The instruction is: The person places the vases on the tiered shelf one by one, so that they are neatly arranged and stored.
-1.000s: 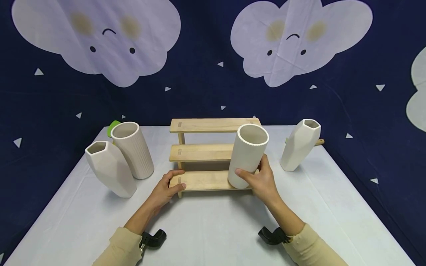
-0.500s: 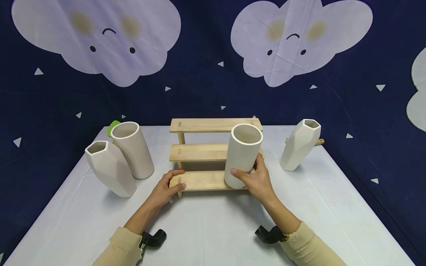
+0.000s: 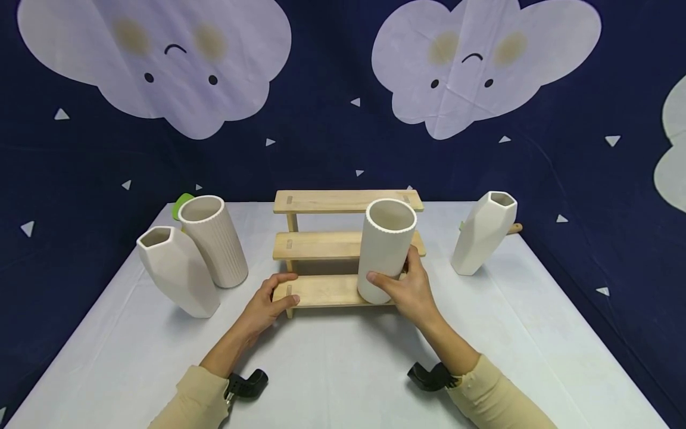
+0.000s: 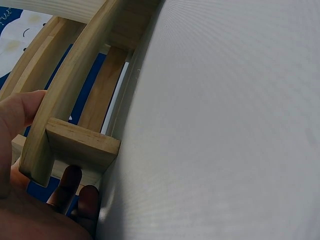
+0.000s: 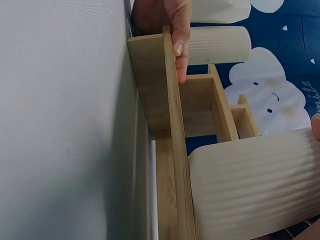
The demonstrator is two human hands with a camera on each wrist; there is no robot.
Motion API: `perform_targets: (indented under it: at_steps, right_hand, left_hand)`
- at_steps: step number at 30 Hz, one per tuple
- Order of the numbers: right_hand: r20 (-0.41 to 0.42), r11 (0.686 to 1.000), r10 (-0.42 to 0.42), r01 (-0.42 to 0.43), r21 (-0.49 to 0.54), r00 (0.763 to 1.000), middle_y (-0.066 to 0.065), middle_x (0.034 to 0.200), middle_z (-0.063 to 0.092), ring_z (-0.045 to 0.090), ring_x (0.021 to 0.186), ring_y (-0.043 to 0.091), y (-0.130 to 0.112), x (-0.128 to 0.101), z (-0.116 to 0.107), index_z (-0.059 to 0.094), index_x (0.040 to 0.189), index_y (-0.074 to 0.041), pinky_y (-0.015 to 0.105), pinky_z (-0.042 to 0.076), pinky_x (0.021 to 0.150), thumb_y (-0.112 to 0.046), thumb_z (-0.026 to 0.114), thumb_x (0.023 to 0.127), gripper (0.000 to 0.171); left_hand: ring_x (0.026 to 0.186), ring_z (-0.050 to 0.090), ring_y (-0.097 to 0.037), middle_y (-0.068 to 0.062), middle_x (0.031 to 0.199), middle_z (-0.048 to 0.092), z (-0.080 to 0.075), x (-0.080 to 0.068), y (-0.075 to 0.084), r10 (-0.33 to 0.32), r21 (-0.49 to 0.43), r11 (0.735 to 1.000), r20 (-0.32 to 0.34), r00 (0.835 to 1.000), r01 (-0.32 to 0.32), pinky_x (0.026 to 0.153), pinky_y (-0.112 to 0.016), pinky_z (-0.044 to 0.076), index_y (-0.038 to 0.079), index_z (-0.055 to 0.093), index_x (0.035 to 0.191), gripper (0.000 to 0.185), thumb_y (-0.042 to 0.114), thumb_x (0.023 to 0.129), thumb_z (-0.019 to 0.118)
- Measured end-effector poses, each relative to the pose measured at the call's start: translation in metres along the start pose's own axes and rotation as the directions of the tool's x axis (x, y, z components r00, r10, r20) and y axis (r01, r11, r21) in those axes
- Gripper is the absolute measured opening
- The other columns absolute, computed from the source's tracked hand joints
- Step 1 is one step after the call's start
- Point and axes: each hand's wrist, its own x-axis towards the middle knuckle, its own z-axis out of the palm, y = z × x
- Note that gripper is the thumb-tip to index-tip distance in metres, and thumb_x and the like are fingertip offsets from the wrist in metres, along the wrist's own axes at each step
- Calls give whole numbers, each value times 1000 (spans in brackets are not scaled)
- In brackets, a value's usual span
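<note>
A white ribbed cylindrical vase (image 3: 386, 253) stands upright at the right part of the lowest step of a three-tier wooden shelf (image 3: 327, 291). My right hand (image 3: 411, 295) grips its lower half, thumb across the front and fingers round the far right side. In the right wrist view the base of the vase (image 5: 250, 185) is right at the step's board. At the left end of that step, my left hand (image 3: 262, 307) holds the board, thumb on top near the front edge. The left wrist view shows fingertips (image 4: 71, 177) beneath the board, beside a leg.
To the left stand a faceted white vase (image 3: 179, 274) and a ribbed vase (image 3: 214, 244), with something green (image 3: 182, 205) behind. Another faceted vase (image 3: 482, 235) stands on the right, a wooden stick end (image 3: 515, 229) behind it. White cloth covers the table (image 3: 332, 369); a dark cloud-print curtain (image 3: 327, 89) hangs behind.
My right hand has shifted the ribbed vase a short way left along the lowest step. My left hand has kept its hold on the shelf's left end.
</note>
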Motion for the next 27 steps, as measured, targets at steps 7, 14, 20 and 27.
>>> perform_targets:
  at_steps: [7,14,20,27]
  right_hand:
    - [1,1000,3,-3,-21,1000,13,126,52,50,116,28,0,2,0,34,137,-12,48,35,101,-21,81,72,81]
    - [23,999,35,-34,-41,999,13,130,50,49,120,30,0,3,-1,32,138,-11,51,34,104,-23,81,72,83]
    - [28,998,40,-39,-45,999,14,130,50,49,120,30,0,3,-2,31,138,-11,51,34,104,-23,81,72,83]
    - [19,998,29,-28,-58,999,15,130,49,48,119,30,1,1,-3,31,139,-10,49,33,104,-23,81,71,86]
  left_hand:
    - [115,44,-25,-12,131,35,-1,0,-1,3,2,1000,-1,1000,-3,90,-28,37,17,47,133,52,21,86,68]
    - [115,43,-25,-12,130,35,-2,0,0,0,2,1000,7,1000,0,91,-28,37,17,47,134,52,22,86,67]
    - [114,43,-25,-12,130,35,-1,0,0,-1,10,1000,3,1000,1,91,-28,37,17,47,133,52,22,86,67]
    - [114,44,-25,-12,130,35,-1,0,-1,5,6,1000,6,1000,-5,90,-28,37,17,47,133,52,20,86,67]
